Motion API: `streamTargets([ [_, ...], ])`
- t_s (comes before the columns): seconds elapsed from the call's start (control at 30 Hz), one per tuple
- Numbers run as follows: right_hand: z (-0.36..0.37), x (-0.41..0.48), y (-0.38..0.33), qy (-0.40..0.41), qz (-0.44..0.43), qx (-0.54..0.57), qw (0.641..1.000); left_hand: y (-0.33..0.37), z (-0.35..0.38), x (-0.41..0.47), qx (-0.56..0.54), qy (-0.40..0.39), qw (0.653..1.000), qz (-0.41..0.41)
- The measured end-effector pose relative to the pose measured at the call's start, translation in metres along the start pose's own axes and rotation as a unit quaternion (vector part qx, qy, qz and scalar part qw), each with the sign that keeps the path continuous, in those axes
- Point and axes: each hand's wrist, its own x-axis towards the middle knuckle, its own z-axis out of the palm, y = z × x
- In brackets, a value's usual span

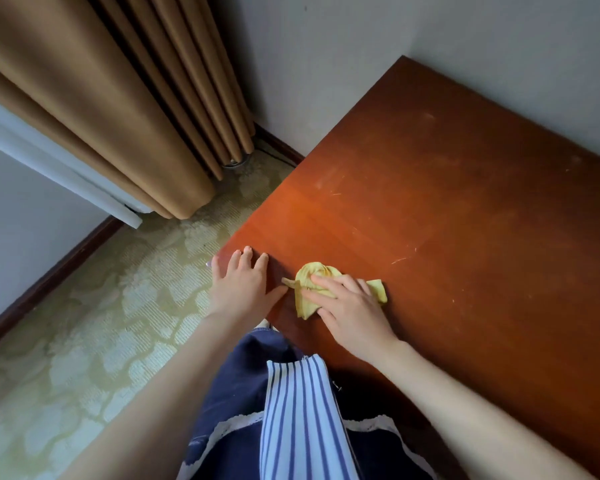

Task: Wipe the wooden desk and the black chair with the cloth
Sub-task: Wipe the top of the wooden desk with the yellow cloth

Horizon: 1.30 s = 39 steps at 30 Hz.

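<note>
1. The right hand [350,306] lay palm down on the yellow cloth [316,270], its fingers fairly straight and slightly spread, pressing the cloth flat against the wood rather than gripping it.
2. The cloth was crumpled (more bunched than folded) and sat on the wooden desk [465,202] near its front edge, close to the desk's left corner. Parts of it stuck out past the fingertips and on both sides of the hand.
3. The left hand [243,289] rested flat on the desk right at that corner, fingers straight and spread, thumb stretched toward the cloth. Thumb tip and cloth were just beside each other; whether they touched could not be told.
4. The desktop was reddish brown and glossy, marked with a few pale scratches, and its far side ran along a grey wall [361,64].
5. Brown pleated curtains [118,116] hung to the left, reaching down to a pale green patterned carpet [84,341].
6. Below the hands, the person's blue-and-white striped top [298,410] and dark blue garment with lace trim [229,393] filled the lower middle of the view.
</note>
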Motion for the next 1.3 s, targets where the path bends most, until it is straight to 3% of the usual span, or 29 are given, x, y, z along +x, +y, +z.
streamTargets([
  [0.07,0.000,-0.021,0.002,0.009,-0.015,0.004,1.000,0.009,0.003,0.000,-0.013,0.030,0.999,0.007],
  [0.33,-0.015,-0.095,0.040,0.017,-0.012,-0.041,0.999,0.047,0.012,0.015,0.030,0.021,0.987,0.159],
  [0.57,-0.046,-0.093,0.077,0.025,0.147,-0.061,0.987,0.048,0.004,0.034,0.079,0.012,0.967,0.244],
  [0.77,-0.049,-0.052,0.097,0.118,0.361,-0.030,0.925,0.043,-0.008,0.048,0.118,-0.029,0.943,0.310],
  [0.97,-0.026,0.002,0.069,0.203,0.528,-0.046,0.823,0.036,-0.020,0.058,0.131,-0.022,0.922,0.365],
  [1.07,-0.008,0.021,0.037,0.219,0.531,-0.056,0.817,0.028,-0.026,0.067,0.132,-0.029,0.908,0.396],
  [1.3,0.018,0.032,-0.036,0.250,0.451,-0.045,0.855,0.016,-0.037,0.080,0.091,-0.035,0.894,0.437],
])
